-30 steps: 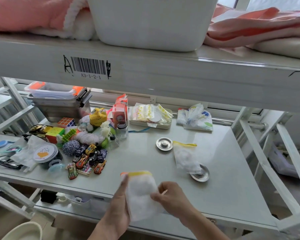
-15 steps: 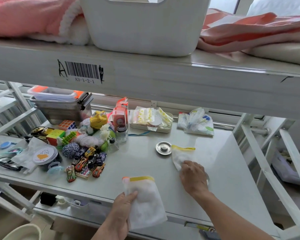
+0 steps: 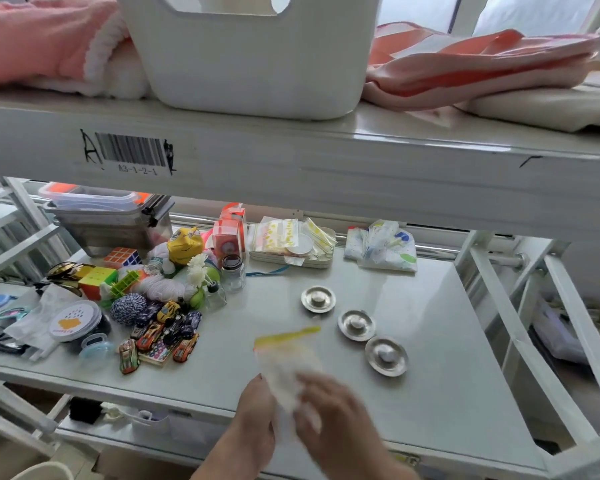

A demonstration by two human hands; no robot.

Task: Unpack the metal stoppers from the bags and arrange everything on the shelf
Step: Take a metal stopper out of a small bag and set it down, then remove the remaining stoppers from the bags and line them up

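Observation:
Three round metal stoppers lie bare in a diagonal row on the grey shelf (image 3: 447,358): the far one (image 3: 318,299), the middle one (image 3: 356,324) and the near one (image 3: 386,356). A clear zip bag with a yellow strip (image 3: 288,355) is held upright above the shelf's front part. My left hand (image 3: 255,420) grips its lower left side. My right hand (image 3: 329,410), blurred by motion, is at the bag's lower right; its grip on the bag is unclear.
Toy cars (image 3: 160,337), puzzle cubes (image 3: 97,277), a yarn ball, small bottles and a round tin crowd the shelf's left half. A tray of packets (image 3: 291,245) and a folded cloth (image 3: 383,249) sit at the back. A white bin (image 3: 250,64) stands on the upper shelf.
The bag that lay at centre right is gone from the shelf, and three stoppers now lie bare in a row. My right hand came back to the bag held in my left hand.

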